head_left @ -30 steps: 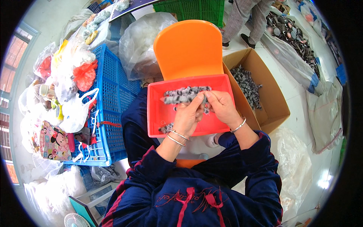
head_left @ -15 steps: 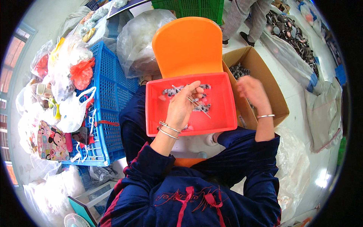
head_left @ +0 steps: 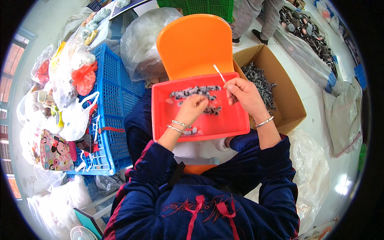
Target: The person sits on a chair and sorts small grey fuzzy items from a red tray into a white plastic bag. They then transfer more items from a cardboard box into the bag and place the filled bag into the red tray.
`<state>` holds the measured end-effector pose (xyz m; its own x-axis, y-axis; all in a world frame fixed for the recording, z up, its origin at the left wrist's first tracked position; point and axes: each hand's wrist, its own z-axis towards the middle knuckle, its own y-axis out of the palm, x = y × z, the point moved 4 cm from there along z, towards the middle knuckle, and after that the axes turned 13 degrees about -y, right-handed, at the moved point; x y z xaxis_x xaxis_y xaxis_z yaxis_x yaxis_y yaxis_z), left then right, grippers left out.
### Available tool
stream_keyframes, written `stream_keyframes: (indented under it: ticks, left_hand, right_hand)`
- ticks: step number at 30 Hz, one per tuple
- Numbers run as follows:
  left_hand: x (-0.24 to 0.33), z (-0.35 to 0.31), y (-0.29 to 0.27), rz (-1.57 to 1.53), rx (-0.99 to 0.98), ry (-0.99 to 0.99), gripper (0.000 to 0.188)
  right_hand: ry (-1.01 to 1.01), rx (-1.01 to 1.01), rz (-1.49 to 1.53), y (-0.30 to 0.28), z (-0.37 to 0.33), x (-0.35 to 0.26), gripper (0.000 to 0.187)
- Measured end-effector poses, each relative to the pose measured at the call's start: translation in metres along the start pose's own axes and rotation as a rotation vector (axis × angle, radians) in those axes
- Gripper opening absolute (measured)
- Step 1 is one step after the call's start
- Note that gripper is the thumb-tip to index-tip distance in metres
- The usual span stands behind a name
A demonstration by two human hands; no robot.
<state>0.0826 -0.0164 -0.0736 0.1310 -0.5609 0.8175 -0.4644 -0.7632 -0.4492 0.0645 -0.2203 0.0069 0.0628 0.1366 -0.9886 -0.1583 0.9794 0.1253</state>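
Over the red plastic tray (head_left: pixel 234 126), my right hand (head_left: pixel 246 98) pinches a slim silvery metal tool (head_left: pixel 219 73) that points up and away. My left hand (head_left: pixel 192 110) is closed to its left, slightly blurred, with thumb and fingertips together; what they hold, if anything, is hidden. Under and around it in the tray lie fluffy grey-and-black spotted plush pieces (head_left: pixel 200 91) and small pinkish bits (head_left: pixel 169 101). Both wrists wear metal bangles.
The tray rests before an orange chair (head_left: pixel 196 44). A cardboard box (head_left: pixel 290 102) with more grey plush pieces (head_left: pixel 258 82) stands to the right. Left is a blue crate (head_left: pixel 124 104) piled with bags. A person's legs (head_left: pixel 256 18) stand beyond, near plush toys (head_left: pixel 306 32).
The slim metal tool has passed from my left hand to my right. My right hand has come from over the box to the tray; my left has lowered slightly.
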Motion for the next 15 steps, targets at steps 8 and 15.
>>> stream_keyframes:
  ticks: [8, 15]
  left_hand:
    - [-0.037, 0.007, 0.012, 0.439, 0.06, 0.188, 0.024]
    - [0.028, -0.043, -0.029, -0.049, -0.051, -0.048, 0.014]
  right_hand:
    - [0.034, -0.049, -0.057, -0.003, 0.001, -0.004, 0.012]
    - [0.075, -0.067, 0.081, -0.007, -0.001, 0.0, 0.014]
